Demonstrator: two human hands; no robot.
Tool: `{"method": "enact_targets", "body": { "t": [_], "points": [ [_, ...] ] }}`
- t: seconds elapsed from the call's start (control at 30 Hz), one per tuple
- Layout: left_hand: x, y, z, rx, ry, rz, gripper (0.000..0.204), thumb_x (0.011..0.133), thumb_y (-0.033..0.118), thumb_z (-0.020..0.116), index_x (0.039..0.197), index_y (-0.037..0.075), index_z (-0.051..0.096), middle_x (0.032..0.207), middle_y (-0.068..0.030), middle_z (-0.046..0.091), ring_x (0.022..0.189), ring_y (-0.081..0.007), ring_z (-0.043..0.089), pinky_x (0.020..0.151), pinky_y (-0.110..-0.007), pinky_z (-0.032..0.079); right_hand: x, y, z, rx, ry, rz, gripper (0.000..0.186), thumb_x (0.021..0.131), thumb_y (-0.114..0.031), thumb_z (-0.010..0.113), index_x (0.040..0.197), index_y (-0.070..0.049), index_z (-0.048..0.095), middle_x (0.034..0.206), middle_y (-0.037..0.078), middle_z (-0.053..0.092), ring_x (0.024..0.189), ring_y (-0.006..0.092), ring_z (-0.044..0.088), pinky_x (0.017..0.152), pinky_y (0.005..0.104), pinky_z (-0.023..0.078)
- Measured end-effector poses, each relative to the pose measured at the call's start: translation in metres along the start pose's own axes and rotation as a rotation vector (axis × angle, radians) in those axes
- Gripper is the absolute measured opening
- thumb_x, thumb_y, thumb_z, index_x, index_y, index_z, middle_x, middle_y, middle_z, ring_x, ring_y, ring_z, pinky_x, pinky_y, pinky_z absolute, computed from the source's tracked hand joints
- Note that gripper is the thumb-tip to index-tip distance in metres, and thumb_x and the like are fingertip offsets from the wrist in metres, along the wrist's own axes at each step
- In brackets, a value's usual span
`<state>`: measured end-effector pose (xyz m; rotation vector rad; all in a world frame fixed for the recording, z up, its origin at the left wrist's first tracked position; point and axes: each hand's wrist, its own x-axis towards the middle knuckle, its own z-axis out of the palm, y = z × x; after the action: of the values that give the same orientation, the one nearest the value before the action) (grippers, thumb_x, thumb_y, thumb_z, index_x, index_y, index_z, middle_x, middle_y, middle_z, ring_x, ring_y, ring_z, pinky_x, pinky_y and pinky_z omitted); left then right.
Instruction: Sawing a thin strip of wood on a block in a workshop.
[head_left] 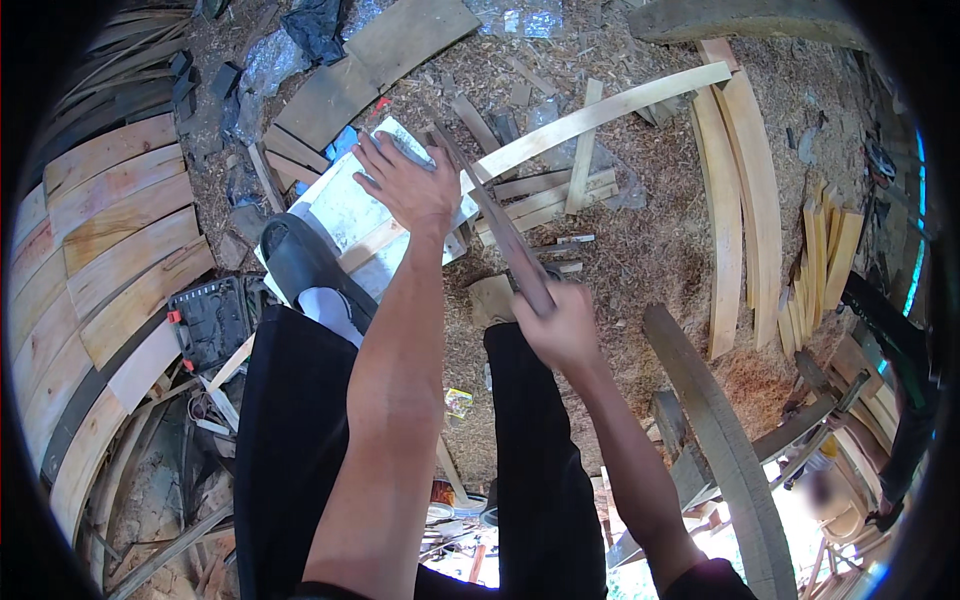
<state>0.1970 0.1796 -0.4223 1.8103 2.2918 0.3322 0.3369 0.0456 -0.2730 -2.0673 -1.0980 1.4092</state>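
My right hand (pixel 560 325) is closed around the lower end of a hand saw (pixel 508 235), whose long brownish blade slants up and left. The blade crosses a long pale wooden strip (pixel 610 104) just right of my left hand (pixel 415 190). That left hand lies spread over the strip and presses it on a white, worn block or board (pixel 340 205). My foot, in a black slide sandal (pixel 315 260) and a pale sock (pixel 330 310), rests on the white support beside the strip's near end. The saw's teeth cannot be made out.
Rows of wide planks (pixel 130 215) lie at the left, near an open black tool case (pixel 212 320). Long boards (pixel 735 200) and a thick curved beam (pixel 715 430) lie at the right. Wood shavings and offcuts cover the ground. Another person's dark sleeve (pixel 905 400) shows at the far right.
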Motion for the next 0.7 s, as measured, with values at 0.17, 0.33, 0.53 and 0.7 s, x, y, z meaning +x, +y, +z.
{"method": "enact_targets", "body": {
  "t": [0.17,0.33,0.53,0.7],
  "points": [
    [-0.002,0.01,0.009,-0.037,-0.047,0.007,0.076,0.084,0.037,0.058,0.141,-0.006,0.033,0.153,-0.0243,0.025,0.147,-0.0386,0.012,0.118,-0.055,0.007,0.078,-0.008,0.023,-0.113,0.062,-0.087,0.027,0.078,-0.022,0.066,0.074,0.005,0.066,0.061,0.023,0.059,0.058,0.0347,0.065,0.057,0.0417,0.048],
    [-0.002,0.01,0.007,-0.042,-0.03,0.008,0.075,0.084,0.036,0.057,0.141,-0.006,0.034,0.153,-0.024,0.025,0.147,-0.0384,0.011,0.118,-0.055,0.007,0.046,-0.01,0.011,0.001,0.024,-0.024,0.029,0.079,-0.022,0.067,0.073,0.006,0.065,0.058,0.022,0.058,0.054,0.0316,0.062,0.056,0.0398,0.047],
    [-0.003,0.011,0.008,-0.024,-0.007,-0.011,0.074,0.083,0.036,0.057,0.14,-0.007,0.034,0.153,-0.0234,0.025,0.148,-0.0375,0.012,0.119,-0.055,0.006,-0.066,0.014,-0.03,0.044,0.011,0.085,0.022,0.077,-0.016,0.067,0.072,0.004,0.063,0.055,0.015,0.054,0.049,0.0196,0.058,0.052,0.0349,0.047],
    [-0.005,0.008,0.009,-0.005,-0.005,-0.002,0.074,0.084,0.035,0.057,0.14,-0.006,0.035,0.154,-0.0231,0.025,0.148,-0.0367,0.012,0.119,-0.054,0.006,-0.053,0.022,-0.025,-0.019,-0.018,0.046,0.02,0.077,-0.016,0.066,0.075,0.004,0.063,0.055,0.015,0.054,0.049,0.0198,0.059,0.053,0.0346,0.047]
  ]
}}
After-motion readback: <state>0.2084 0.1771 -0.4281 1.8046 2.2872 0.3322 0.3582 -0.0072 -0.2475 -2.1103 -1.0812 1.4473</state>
